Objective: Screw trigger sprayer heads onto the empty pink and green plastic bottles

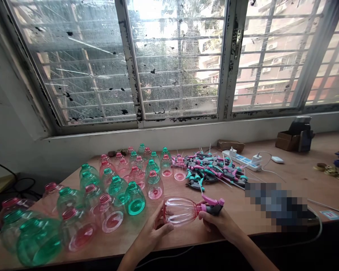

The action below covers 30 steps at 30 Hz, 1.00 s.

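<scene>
A clear pink spray bottle [180, 211] lies on its side in the air above the table's front edge, its base to the left. My left hand [157, 225] is closed around the base end. At the neck, my right hand [214, 222] grips the pink collar of the spray head [213, 205], which is dark grey with a pink trigger and nozzle. The head sits at the bottle's mouth; how tightly it is screwed on I cannot tell. Several open pink and green bottles [135, 199] stand upright to the left. Behind my right hand lies a pile of loose spray heads [211, 167] with thin tubes.
A white power strip [244, 161] with plugs and cables lies behind the pile. Farther right are a small cardboard box [287, 141] and a blurred-out dark object [279, 207] with a cable. The wooden table [260, 233] ends just below my hands; windows rise behind it.
</scene>
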Each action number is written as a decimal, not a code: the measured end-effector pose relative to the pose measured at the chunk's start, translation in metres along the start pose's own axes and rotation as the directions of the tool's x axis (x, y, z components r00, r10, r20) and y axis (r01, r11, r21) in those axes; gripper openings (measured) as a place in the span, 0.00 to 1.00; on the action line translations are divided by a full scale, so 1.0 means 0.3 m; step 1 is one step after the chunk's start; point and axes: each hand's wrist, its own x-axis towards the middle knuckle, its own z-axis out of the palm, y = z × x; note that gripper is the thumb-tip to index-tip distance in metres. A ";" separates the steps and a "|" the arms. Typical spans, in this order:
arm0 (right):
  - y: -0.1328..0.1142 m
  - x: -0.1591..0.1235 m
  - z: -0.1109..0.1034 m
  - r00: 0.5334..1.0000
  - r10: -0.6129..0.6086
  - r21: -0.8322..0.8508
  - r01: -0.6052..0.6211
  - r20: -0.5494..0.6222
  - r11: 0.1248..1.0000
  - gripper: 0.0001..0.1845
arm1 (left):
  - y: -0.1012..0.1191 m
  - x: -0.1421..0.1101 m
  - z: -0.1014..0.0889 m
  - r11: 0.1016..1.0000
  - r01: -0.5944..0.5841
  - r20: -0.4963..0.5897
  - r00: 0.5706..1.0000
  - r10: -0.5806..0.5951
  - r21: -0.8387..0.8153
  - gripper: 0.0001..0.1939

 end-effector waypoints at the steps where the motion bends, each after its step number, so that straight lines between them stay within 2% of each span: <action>1: -0.004 -0.001 0.000 1.000 -0.002 -0.012 0.002 0.003 1.000 0.23 | 0.002 0.000 0.002 1.000 -0.011 0.003 1.000 0.011 -0.010 0.46; 5: -0.019 -0.001 0.004 1.000 -0.021 -0.023 0.022 0.004 0.999 0.21 | 0.021 -0.003 0.022 0.998 -0.057 0.032 0.998 0.058 -0.008 0.52; 9: -0.023 0.001 0.008 1.000 -0.020 -0.009 0.020 0.010 1.000 0.19 | 0.038 -0.011 0.032 0.993 -0.099 0.046 0.994 0.096 0.057 0.51; 12: -0.025 -0.001 0.008 1.000 -0.020 -0.027 0.020 0.005 0.999 0.19 | 0.041 -0.017 0.031 0.995 -0.078 0.018 0.997 0.077 0.061 0.51; 17: -0.033 -0.006 0.013 1.000 -0.011 -0.039 0.011 0.002 0.999 0.21 | 0.041 -0.019 0.030 0.998 -0.005 0.010 1.000 0.004 0.060 0.45; 24: -0.039 -0.006 0.015 1.000 -0.002 -0.002 0.002 -0.018 1.000 0.23 | 0.035 -0.018 0.038 0.994 -0.081 0.021 0.997 0.080 0.069 0.50; 27: -0.030 -0.005 0.012 1.000 0.010 -0.003 -0.010 -0.009 1.000 0.22 | 0.044 -0.018 0.041 0.994 -0.073 0.013 0.997 0.073 0.076 0.51; 30: -0.021 -0.004 0.012 1.000 0.014 -0.018 -0.014 -0.009 1.000 0.23 | 0.053 -0.015 0.040 0.997 -0.050 0.022 0.999 0.049 0.058 0.47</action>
